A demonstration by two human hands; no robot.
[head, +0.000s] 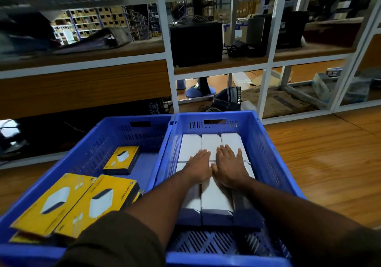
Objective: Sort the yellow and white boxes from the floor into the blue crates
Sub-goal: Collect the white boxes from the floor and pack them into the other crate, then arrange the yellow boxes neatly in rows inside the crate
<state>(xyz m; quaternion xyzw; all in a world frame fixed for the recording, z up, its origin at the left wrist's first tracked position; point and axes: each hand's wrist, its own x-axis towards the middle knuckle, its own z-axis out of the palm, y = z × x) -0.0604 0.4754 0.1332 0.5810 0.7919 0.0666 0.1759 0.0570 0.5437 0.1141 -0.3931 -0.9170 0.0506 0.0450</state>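
Two blue crates stand side by side on the floor. The right crate (266,143) holds several white boxes (211,143) laid flat in rows. My left hand (199,165) and my right hand (229,168) both lie flat, fingers straight, pressing on the white boxes in the middle of that crate. The left crate (99,141) holds yellow boxes: one small one (121,159) toward the back, and two larger ones (49,205) (105,203) stacked at the near left.
A white-framed shelf unit (169,65) with wooden boards stands just behind the crates, holding black equipment (195,42) and cables. Wooden floor (329,163) extends to the right of the crates.
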